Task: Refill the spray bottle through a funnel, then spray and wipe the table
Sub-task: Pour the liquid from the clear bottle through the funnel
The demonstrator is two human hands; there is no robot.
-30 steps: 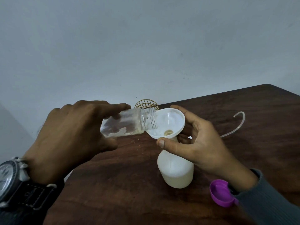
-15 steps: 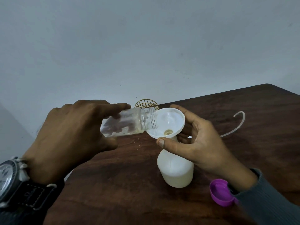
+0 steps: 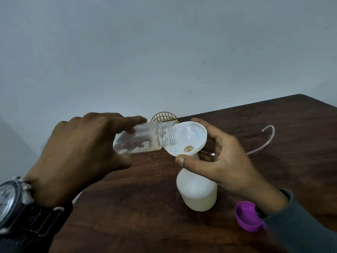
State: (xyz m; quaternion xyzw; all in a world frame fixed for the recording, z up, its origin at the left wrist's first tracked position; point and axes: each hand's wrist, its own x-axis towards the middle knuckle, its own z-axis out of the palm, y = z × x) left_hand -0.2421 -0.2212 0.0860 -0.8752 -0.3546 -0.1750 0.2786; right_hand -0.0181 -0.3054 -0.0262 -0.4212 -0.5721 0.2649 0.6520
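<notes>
A white spray bottle (image 3: 197, 193) without its head stands on the dark wooden table (image 3: 138, 207). A white funnel (image 3: 189, 137) sits in its neck. My right hand (image 3: 220, 161) curls round the funnel's stem and the bottle's neck, thumb in front. My left hand (image 3: 82, 157) grips a clear jar (image 3: 140, 139), tipped on its side with its threaded mouth over the funnel's rim. Only a little pale liquid lies in the jar. A small pool shows at the funnel's hole.
A purple cap (image 3: 248, 219) lies on the table by my right wrist. A clear curved tube (image 3: 262, 143) lies at the right, further back. A gold wire basket (image 3: 164, 116) peeks up behind the jar at the table's far edge. A grey wall stands behind.
The jar holds slightly less liquid than a second ago. Both hands have stayed where they were.
</notes>
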